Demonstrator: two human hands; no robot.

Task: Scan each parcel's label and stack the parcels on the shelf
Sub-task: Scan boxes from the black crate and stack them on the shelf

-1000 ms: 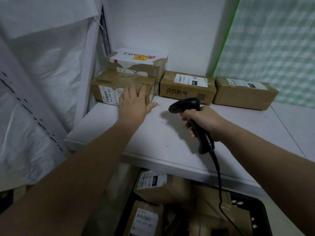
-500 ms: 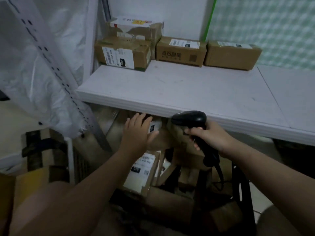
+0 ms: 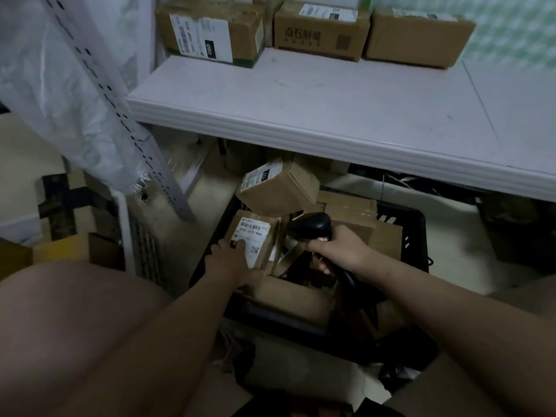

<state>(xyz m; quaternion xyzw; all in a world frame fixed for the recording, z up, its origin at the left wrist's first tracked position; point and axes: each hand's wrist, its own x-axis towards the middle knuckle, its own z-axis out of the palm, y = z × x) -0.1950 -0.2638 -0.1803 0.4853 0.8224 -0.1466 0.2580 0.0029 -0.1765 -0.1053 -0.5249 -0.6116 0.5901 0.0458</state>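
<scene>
Right now the left hand (image 3: 231,263) is down in the black crate (image 3: 418,236) on the floor below the shelf (image 3: 301,100). Its grip is closed on a brown parcel (image 3: 255,236), with the thumb across the bottom of the white label and the fingers round the parcel's left edge. The label faces up and reads 070 070-A80. The parcel stands tilted among other boxes at the crate's left side.

The right hand (image 3: 340,251) has its grip wrapped round the handle of the black scanner (image 3: 313,227). The scanner head sits just right of the parcel and points left toward it; can't tell if they touch.

A second box (image 3: 279,188) sits tipped on a corner just behind, partly under the shelf's front edge.

Three boxes stand in a row at the back of the shelf:
- left box (image 3: 210,28): big label on its front
- middle box (image 3: 319,31): printed characters on its front
- right box (image 3: 418,34): plain front

A white plastic sheet (image 3: 60,70) and a perforated post (image 3: 120,115) hang at the left.
</scene>
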